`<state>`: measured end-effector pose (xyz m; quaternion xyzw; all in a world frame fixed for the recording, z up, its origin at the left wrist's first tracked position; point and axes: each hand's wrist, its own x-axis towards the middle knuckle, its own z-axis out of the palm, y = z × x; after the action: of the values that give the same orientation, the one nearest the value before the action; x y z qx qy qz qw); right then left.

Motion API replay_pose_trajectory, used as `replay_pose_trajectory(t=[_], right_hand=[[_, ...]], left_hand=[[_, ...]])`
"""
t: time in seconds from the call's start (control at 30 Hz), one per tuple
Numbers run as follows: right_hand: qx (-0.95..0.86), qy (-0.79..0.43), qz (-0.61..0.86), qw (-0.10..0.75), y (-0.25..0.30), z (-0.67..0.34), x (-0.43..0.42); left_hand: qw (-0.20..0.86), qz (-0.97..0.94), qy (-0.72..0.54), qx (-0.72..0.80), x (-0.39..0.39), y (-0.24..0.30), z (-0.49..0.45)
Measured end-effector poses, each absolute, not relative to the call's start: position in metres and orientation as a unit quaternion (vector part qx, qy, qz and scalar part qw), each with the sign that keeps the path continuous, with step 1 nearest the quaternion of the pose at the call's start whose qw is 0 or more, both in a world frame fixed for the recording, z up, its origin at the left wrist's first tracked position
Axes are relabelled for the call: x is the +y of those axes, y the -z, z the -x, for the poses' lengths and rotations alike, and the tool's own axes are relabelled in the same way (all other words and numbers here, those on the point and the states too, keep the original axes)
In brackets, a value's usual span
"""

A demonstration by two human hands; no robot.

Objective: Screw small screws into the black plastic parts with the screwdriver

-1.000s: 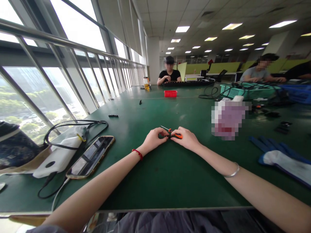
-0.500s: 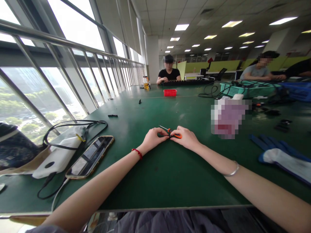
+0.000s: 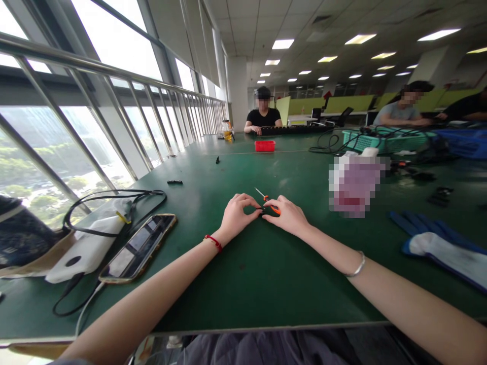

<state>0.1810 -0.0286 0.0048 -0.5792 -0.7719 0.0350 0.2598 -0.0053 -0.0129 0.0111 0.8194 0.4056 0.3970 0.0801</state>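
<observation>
My left hand [image 3: 239, 215] pinches a small black piece [image 3: 263, 209] between thumb and forefinger; the fingertips partly hide it. Close beside it is my right hand [image 3: 288, 217], with thumb and forefinger a little apart around the piece's right side. A screwdriver [image 3: 272, 204] with an orange and black handle runs through the right hand behind the forefinger, its thin shaft slanting up and to the left. The other right fingers, curled behind, are mostly hidden. Both hands are over the green tabletop [image 3: 243, 284].
To the left are a phone [image 3: 139, 248], a white power bank [image 3: 85, 251] and black cables. Small black parts [image 3: 175, 182] and a red tray [image 3: 265, 146] lie ahead. A blue-and-white glove [image 3: 437, 246] and green basket [image 3: 388, 141] are on the right. Several people sit farther off.
My right thumb and forefinger have spread apart from their pinch. The screwdriver has turned so that its shaft points more steeply upward. The left hand keeps its pinch.
</observation>
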Motion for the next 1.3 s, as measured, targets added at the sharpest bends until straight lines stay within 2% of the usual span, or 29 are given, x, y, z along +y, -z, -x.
replay_pose_trajectory(t=[0.2,0.57,0.8,0.93,1.17,1.3], right_hand=[[-0.796,-0.028,0.524,0.302,-0.008,-0.186,-0.033],[-0.817,-0.004,0.494,0.297,-0.008,-0.186,-0.031],[-0.762,-0.017,0.518,0.387,-0.026,-0.205,-0.03],[-0.735,-0.017,0.537,0.414,-0.033,-0.218,-0.027],[-0.744,-0.014,0.544,0.388,-0.03,-0.217,-0.025],[-0.747,-0.017,0.548,0.375,-0.029,-0.215,-0.026]], left_hand=[[0.071,-0.837,-0.37,0.397,-0.012,-0.01,0.005],[0.005,-0.86,-0.325,0.393,-0.019,-0.018,0.005],[0.151,-0.854,-0.329,0.374,-0.01,-0.018,0.009],[0.189,-0.844,-0.299,0.403,-0.006,-0.008,0.006],[0.163,-0.822,-0.342,0.425,0.003,-0.008,0.01],[0.097,-0.745,-0.406,0.521,0.025,-0.019,0.05]])
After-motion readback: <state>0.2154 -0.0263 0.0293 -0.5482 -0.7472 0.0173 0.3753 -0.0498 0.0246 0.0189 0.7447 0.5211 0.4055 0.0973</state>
